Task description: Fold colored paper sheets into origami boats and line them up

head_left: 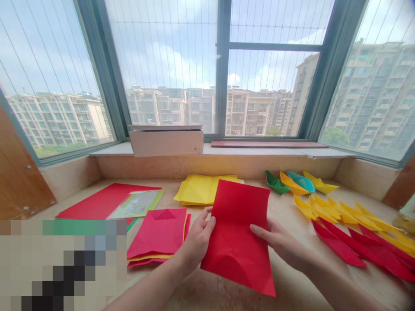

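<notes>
Between my two hands a creased red sheet of paper (241, 242) is held up above the stone ledge, tilted toward me. A fold line runs across its middle. My left hand (204, 231) pinches the left edge, thumb in front and fingers behind. On the opposite edge, my right hand (269, 235) grips with its thumb on the front face. Left of the sheet lies a stack of folded red and yellow paper (158, 233). Behind it rests a pile of yellow paper (197, 190), partly covered by the red sheet.
Folded paper boats stand at the right: a green boat (276, 183), several yellow boats (337, 209) and several red boats (366, 246). Flat red paper (103, 201) and a clear packet (138, 204) lie at the left. A white box (167, 142) sits on the windowsill.
</notes>
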The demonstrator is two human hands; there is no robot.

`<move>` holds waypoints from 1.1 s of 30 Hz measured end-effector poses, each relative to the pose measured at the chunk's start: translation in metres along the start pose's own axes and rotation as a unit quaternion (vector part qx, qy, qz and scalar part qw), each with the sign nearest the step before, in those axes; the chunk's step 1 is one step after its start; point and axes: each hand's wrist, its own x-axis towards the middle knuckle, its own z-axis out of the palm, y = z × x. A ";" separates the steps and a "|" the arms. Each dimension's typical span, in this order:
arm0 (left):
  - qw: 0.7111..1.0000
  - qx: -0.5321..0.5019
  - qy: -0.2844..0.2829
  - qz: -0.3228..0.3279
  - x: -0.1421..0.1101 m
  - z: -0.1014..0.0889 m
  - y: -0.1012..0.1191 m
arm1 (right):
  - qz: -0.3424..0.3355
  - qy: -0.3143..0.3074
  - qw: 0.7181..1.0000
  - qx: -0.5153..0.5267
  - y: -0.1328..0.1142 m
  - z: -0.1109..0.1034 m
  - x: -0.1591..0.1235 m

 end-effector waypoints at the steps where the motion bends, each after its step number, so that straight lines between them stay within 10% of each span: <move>1: 1.000 -0.011 -0.001 -0.005 0.000 0.001 0.000 | -0.008 0.002 1.000 0.002 0.002 -0.001 0.000; 27: 0.999 -0.034 0.022 -0.031 0.002 -0.003 0.002 | 0.019 0.070 0.997 -0.001 0.004 -0.010 0.000; 33: 0.991 -0.094 -0.036 -0.084 -0.004 0.000 0.008 | -0.109 0.065 0.988 -0.088 0.006 -0.010 0.003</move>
